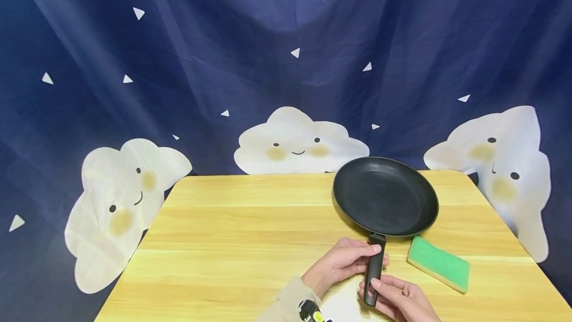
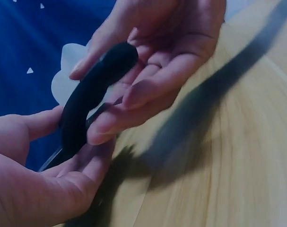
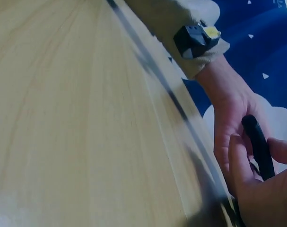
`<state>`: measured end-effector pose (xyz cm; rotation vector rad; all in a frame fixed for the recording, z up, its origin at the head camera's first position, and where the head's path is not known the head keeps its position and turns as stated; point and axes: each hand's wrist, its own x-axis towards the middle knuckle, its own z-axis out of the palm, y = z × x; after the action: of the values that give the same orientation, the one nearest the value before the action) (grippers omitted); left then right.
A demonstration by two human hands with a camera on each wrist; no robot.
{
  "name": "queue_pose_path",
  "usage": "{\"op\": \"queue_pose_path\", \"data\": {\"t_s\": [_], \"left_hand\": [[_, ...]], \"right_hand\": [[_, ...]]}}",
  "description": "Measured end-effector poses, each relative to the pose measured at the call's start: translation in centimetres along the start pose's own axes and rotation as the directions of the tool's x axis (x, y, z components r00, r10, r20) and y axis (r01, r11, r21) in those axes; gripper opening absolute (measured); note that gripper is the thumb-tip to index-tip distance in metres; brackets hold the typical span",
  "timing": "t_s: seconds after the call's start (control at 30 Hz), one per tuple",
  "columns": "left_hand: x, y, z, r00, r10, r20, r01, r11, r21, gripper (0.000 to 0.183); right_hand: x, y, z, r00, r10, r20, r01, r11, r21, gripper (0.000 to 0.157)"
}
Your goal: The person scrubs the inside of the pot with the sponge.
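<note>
A black frying pan [image 1: 386,195] faces up over the right side of the table in the head view, its handle [image 1: 375,265] pointing toward the person. My left hand [image 1: 341,264] pinches the handle near the pan body, thumb on top and fingers beneath. At the handle's end, my right hand [image 1: 402,298] holds it between thumb and fingers. Both hands show around the handle in the left wrist view, the left hand [image 2: 44,184] lower and the right hand [image 2: 176,52] above. A green sponge [image 1: 440,265] lies to the right of the handle.
The wooden table [image 1: 232,242] has rounded far corners. Behind it hangs a dark blue curtain [image 1: 201,39] with white clouds and triangles. A small black and yellow device [image 3: 197,40] sits on the left wrist, over a beige sleeve [image 3: 162,23].
</note>
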<state>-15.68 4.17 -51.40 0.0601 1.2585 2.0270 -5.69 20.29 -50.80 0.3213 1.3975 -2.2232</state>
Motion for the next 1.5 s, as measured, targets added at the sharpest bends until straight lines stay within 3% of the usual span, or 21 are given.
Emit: {"op": "queue_pose_path", "data": {"t_s": [0.2,0.37,0.67,1.2,1.5], "left_hand": [[0.1,-0.1,0.2,0.999,-0.024,0.035,0.027,0.995,-0.097,0.027],[0.1,0.1,0.4,0.998,-0.034,0.059,0.041,0.992,-0.123,0.026],[-0.1,0.0,0.3,0.999,-0.026,0.033,0.029,0.995,-0.098,0.027],[-1.1,-0.3,0.6,1.000,-0.008,-0.001,0.008,0.997,-0.083,0.026],[-1.9,-0.8,0.6,1.000,0.021,-0.023,-0.022,0.998,-0.062,0.024]], "right_hand": [[0.0,0.2,0.1,1.000,0.006,-0.003,-0.006,1.000,0.016,0.039],[-0.1,0.0,0.1,1.000,-0.021,0.020,0.021,1.000,0.000,0.044],[-0.2,-0.2,0.2,0.999,-0.038,0.028,0.039,0.998,-0.044,0.047],[-0.6,0.0,0.7,0.998,-0.051,-0.040,0.046,0.993,-0.109,0.056],[-0.8,0.6,0.6,0.999,-0.046,-0.009,0.045,0.991,-0.129,0.048]]}}
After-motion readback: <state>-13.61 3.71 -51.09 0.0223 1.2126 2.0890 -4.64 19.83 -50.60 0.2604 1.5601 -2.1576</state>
